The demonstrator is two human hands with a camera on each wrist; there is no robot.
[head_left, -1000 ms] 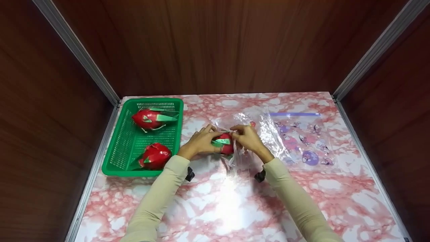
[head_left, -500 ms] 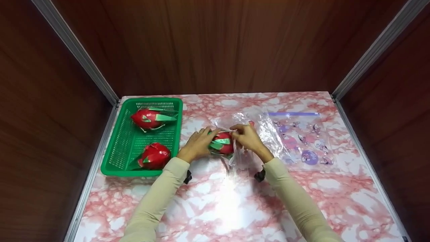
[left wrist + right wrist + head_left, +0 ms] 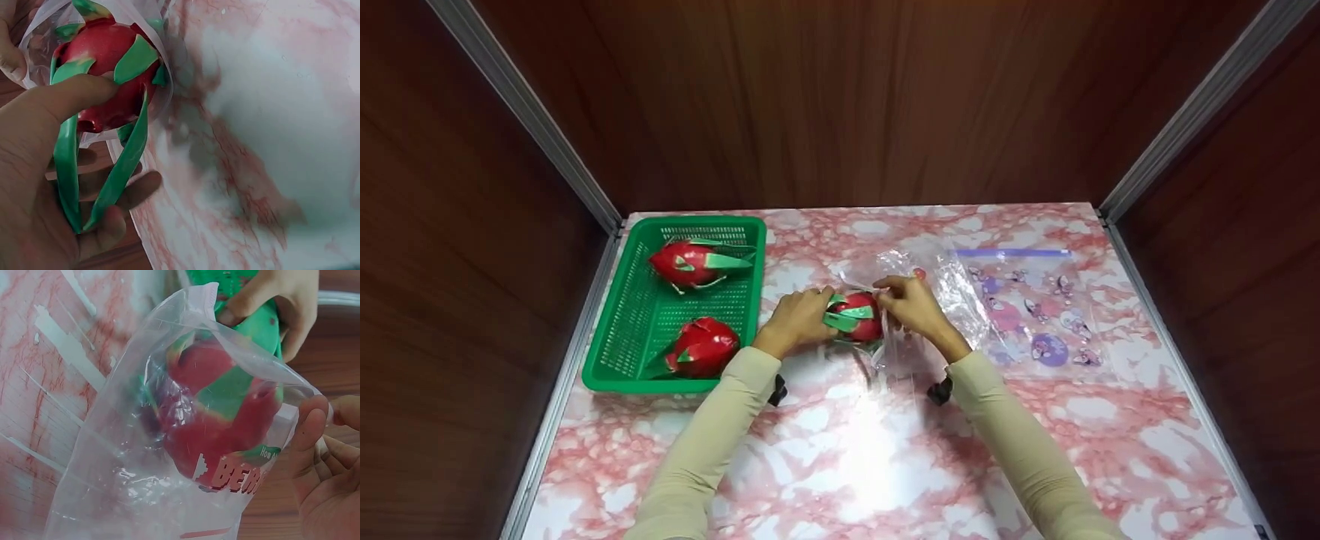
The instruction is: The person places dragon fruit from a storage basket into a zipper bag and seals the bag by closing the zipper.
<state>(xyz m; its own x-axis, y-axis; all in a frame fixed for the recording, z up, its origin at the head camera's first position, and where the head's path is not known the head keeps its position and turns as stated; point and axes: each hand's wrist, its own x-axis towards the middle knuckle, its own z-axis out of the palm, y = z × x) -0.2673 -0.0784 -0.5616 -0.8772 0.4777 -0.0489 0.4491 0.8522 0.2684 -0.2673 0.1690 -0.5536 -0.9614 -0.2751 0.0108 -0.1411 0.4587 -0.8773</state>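
A red dragon fruit [image 3: 864, 321] with long green leaves sits in the mouth of a clear plastic bag [image 3: 124, 467], its round end inside. My left hand [image 3: 799, 321] holds it from the leafy end; the left wrist view shows the thumb [image 3: 84, 93] on the red skin and the other fingers under the leaves. At the far side of the opening, my right hand [image 3: 915, 307] pinches the bag's edge between thumb and fingertips. Printed lettering shows on the bag in the right wrist view.
Two more dragon fruits, one at the back [image 3: 682, 262] and one at the front [image 3: 709, 349], lie in a green basket [image 3: 592, 367] on the left. A printed bag with a purple slider [image 3: 1012, 253] lies flat on the right. Dark wood-grain panels [image 3: 840, 105] enclose the marbled table [image 3: 810, 465].
My left hand has slid left off the top of the dragon fruit toward its leaves, uncovering more of it. My right hand keeps its pinch on the bag, nearly still.
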